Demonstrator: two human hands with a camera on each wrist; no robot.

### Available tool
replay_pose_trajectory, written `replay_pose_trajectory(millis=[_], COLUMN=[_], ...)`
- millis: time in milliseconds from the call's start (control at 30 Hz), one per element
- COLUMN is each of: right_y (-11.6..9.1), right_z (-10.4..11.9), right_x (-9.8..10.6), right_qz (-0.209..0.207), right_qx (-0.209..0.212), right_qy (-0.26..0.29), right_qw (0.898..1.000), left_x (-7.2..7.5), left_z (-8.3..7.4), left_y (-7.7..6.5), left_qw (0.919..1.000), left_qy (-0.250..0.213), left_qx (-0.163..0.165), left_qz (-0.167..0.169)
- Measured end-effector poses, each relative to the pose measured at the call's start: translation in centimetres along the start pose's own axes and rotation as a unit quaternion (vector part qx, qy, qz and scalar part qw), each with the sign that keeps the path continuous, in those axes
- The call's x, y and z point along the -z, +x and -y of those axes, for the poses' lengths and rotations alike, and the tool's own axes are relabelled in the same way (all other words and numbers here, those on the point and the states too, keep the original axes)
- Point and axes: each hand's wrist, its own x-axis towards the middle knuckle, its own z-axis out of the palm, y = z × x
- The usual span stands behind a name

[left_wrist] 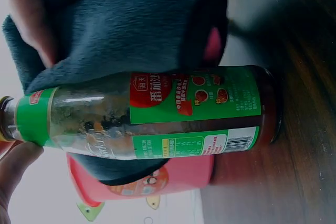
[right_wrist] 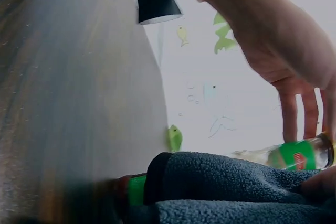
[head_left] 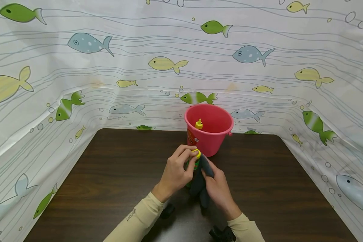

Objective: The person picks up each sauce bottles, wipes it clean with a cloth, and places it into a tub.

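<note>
Pinching the yellow cap of a green-labelled bottle, the left hand works just below and right of centre in the head view, thumb and fingertips gathered at the very top. That high hold probably steadies the bottle while leaving its labelled side free. And across from it comes the right hand, lower and to the right, its fingers grasping a dark grey cloth — the fabric hangs in folds right against the bottle, likely bunched so that it can press along the glass. In the left wrist view the bottle stretches sideways across the middle, neck at the left edge, base toward the right, but the head view puts its cap uppermost, so the turned camera seems to explain that. Does the base touch the dark table? Can't tell for sure from here. Just beyond the hands, right of centre, a pink bucket stands upright, with a yellow nozzle top showing inside, near the left of its rim — close by, perhaps for easy reach. Behind it all, the fish-printed sheet fills the upper part of the frame.
</note>
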Motion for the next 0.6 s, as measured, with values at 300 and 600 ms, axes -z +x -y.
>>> replay_pose_trajectory(millis=[300,600], right_y=[0.1,0.3], right_z=[2.1,4.0], right_x=[0.8,2.0], right_qz=[-0.018,-0.036], right_qx=[0.022,0.029], right_qy=[0.034,0.067], right_qw=[0.999,0.997], left_x=[0.0,-0.1], left_z=[0.1,0.0], left_y=[0.1,0.1], left_qw=[1.0000,1.0000], left_qy=[0.001,0.005], left_qx=[-0.008,0.000], left_qz=[-0.004,0.002])
